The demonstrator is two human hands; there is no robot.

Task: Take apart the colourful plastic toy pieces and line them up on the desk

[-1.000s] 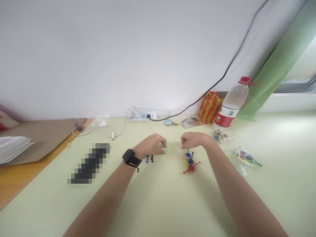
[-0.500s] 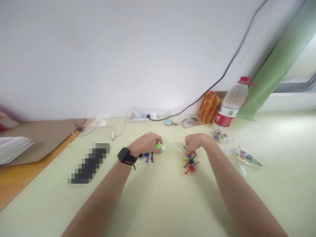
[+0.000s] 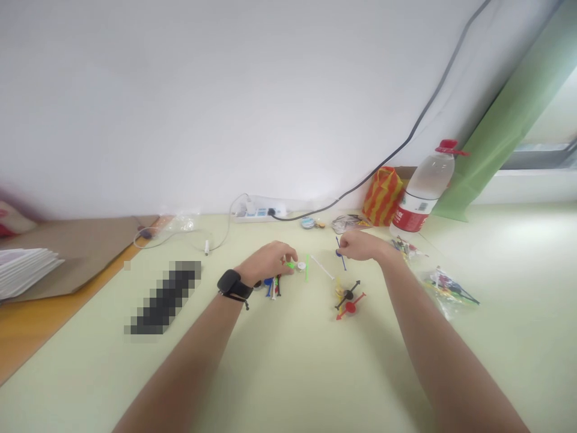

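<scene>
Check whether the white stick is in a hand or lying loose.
Lying loose: the white stick rests on the table between the left hand and the right hand, touching neither.

a plain, pale wall [image 3: 225, 108] is seen behind a pale green tabletop [image 3: 288, 373]; at the right, a window [image 3: 556, 111] is partly covered by a green curtain [image 3: 500, 129], and the tabletop is brightened on that side; at the left, an orange-brown surface [image 3: 27, 331] is shown

Blue arrow [image 3: 339, 253] in smooth plastic
</scene>
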